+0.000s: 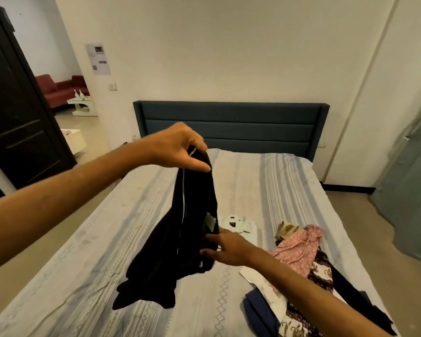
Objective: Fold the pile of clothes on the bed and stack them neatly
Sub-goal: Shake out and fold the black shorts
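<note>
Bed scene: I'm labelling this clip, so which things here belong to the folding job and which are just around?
Job:
black garment, held by left hand and right hand
white shirt
pile
bed

Just around:
headboard
door
red sofa
wall notice

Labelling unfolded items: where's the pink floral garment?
Head view, right side of the bed: the crumpled pink floral garment tops the clothes pile, right of the folded white shirt.
</note>
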A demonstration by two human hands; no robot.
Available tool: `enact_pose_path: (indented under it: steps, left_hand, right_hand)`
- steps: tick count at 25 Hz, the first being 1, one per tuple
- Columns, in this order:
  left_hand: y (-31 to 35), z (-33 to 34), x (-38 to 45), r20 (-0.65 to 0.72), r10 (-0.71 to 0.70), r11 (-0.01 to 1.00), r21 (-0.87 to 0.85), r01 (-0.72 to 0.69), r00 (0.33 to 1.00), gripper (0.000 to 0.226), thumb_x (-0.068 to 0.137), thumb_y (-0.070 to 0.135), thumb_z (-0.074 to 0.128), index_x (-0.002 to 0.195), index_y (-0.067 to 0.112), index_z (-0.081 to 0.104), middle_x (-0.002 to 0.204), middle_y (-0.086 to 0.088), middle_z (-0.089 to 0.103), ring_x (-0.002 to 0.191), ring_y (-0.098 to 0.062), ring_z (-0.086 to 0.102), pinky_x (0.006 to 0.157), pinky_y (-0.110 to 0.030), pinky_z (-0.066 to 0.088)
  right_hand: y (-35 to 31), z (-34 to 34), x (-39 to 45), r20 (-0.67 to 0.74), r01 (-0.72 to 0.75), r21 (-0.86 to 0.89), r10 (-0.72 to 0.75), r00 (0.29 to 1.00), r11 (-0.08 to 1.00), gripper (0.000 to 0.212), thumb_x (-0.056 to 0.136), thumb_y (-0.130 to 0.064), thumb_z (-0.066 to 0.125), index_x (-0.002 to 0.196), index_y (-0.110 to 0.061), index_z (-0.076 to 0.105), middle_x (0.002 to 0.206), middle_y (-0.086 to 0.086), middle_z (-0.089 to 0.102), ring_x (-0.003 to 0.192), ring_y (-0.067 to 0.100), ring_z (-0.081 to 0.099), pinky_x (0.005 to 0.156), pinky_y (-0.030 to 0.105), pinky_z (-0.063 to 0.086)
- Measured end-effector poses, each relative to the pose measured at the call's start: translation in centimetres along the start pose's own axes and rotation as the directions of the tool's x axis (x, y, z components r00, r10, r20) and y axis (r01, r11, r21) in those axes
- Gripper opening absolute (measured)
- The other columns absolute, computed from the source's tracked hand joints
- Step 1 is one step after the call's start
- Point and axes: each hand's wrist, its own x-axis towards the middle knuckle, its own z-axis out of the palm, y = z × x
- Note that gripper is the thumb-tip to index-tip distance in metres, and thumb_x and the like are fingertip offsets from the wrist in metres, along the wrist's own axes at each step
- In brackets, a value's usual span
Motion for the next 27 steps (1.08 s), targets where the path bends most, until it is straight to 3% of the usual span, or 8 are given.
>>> enact_pose_path:
  steps: [6,9,12,16,19,21,24,27]
  left_hand:
    - [-4.5,-1.6,-1.5,-0.100,-0.088,0.992,0.079,0.096,0.991,0.032,0.085,0.057,0.078,0.072,0.028,0.075,0.058,0.005,0.061,0.055,-0.020,0.057,0.051,-0.029,0.044]
    - [-6.3,0.9,-1.0,-0.078,-0.146,0.987,0.056,0.151,0.986,0.054,0.080,0.072,0.071,0.077,0.019,0.080,0.058,0.001,0.065,0.052,-0.021,0.056,0.052,-0.036,0.045]
    - [-6.6,3.1,1.4,-0.137,-0.159,0.987,-0.015,0.158,0.978,0.041,0.081,0.066,0.074,0.069,0.027,0.076,0.052,0.005,0.059,0.048,-0.012,0.051,0.048,-0.024,0.037]
    - [-5.6,4.5,5.6,-0.226,-0.171,0.984,-0.097,0.152,0.959,0.040,0.082,0.053,0.079,0.062,0.019,0.070,0.050,-0.002,0.052,0.047,-0.010,0.045,0.051,-0.028,0.034]
    - [-4.3,5.2,7.7,-0.244,-0.138,0.986,-0.123,0.110,0.960,0.046,0.083,0.044,0.082,0.055,0.018,0.057,0.050,-0.001,0.046,0.048,-0.012,0.041,0.053,-0.029,0.035]
    - [-3.3,6.0,8.7,-0.258,-0.100,0.992,-0.095,0.078,0.961,0.049,0.084,0.044,0.082,0.054,0.021,0.050,0.049,0.004,0.043,0.048,-0.008,0.040,0.053,-0.025,0.034]
    - [-2.0,8.0,10.2,-0.287,-0.060,0.997,-0.066,0.043,0.956,0.046,0.088,0.040,0.081,0.057,0.024,0.050,0.050,0.009,0.044,0.048,-0.008,0.042,0.052,-0.020,0.033]
    - [-0.9,9.4,11.7,-0.332,-0.020,0.998,-0.064,-0.001,0.943,0.042,0.092,0.031,0.078,0.064,0.015,0.051,0.054,0.005,0.046,0.052,-0.010,0.043,0.053,-0.020,0.032]
  right_hand:
    - [7.0,-4.5,-7.4,-0.278,-0.106,0.085,0.126,0.952,0.991,0.062,0.102,-0.073,0.026,0.093,-0.029,0.070,0.098,-0.002,0.065,0.088,0.016,0.062,0.081,0.050,0.051]
    - [8.7,-9.4,-11.5,-0.420,-0.075,0.113,0.116,0.900,0.991,0.057,0.100,-0.067,0.051,0.074,-0.019,0.067,0.080,-0.002,0.057,0.074,0.016,0.057,0.068,0.043,0.047]
    - [8.8,-13.8,-14.3,-0.570,-0.030,0.088,0.075,0.818,0.996,0.041,0.094,-0.047,0.074,0.069,-0.014,0.073,0.074,-0.003,0.059,0.065,0.009,0.059,0.056,0.032,0.043]
    - [7.3,-18.7,-16.8,-0.665,0.017,0.514,0.386,0.639,0.857,0.024,0.083,-0.026,0.088,0.072,-0.007,0.077,0.066,0.001,0.069,0.056,0.010,0.064,0.049,0.022,0.045]
    - [8.0,-21.8,-18.4,-0.616,-0.097,0.568,0.500,0.609,0.817,0.025,0.083,-0.025,0.088,0.072,-0.010,0.072,0.058,-0.005,0.067,0.051,0.007,0.063,0.046,0.017,0.044]
    - [9.1,-23.3,-19.4,-0.669,-0.180,0.446,0.460,0.584,0.877,0.021,0.084,-0.027,0.086,0.073,-0.016,0.072,0.068,-0.002,0.067,0.058,0.012,0.064,0.051,0.021,0.047]
    - [11.0,-24.2,-20.0,-0.762,-0.275,-0.018,0.165,0.626,0.961,0.026,0.089,-0.014,0.080,0.078,-0.021,0.058,0.092,0.003,0.059,0.070,0.023,0.059,0.062,0.038,0.054]
    - [10.9,-24.3,-19.5,-0.523,-0.363,-0.373,0.129,0.842,0.854,0.033,0.094,-0.006,0.062,0.109,-0.024,0.039,0.121,0.007,0.045,0.059,0.027,0.052,0.051,0.045,0.052]
